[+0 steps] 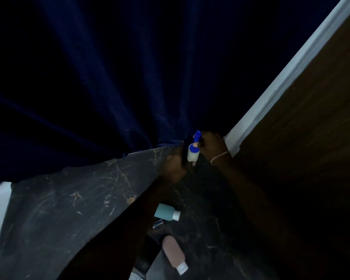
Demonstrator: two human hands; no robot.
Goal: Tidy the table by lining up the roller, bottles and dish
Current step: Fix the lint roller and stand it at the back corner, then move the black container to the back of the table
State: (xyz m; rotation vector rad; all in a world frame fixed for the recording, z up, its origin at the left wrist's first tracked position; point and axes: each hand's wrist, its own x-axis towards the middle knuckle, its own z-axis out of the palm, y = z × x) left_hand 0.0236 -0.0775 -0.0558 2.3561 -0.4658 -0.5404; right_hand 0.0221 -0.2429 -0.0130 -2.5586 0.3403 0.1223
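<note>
At the table's far corner, my right hand, a chain on its wrist, grips the blue handle of the lint roller. The roller's white roll hangs just above the dark marble table. My left hand is right beside the roll on its left, but it is too dim to see how its fingers lie. Nearer to me, a teal bottle with a white cap lies on its side. A pink bottle with a white cap lies below it.
A dark blue curtain hangs behind the table. A white-edged wooden panel stands on the right. A small shiny object lies between the bottles. A dark thing and a pale shiny piece sit at the near edge.
</note>
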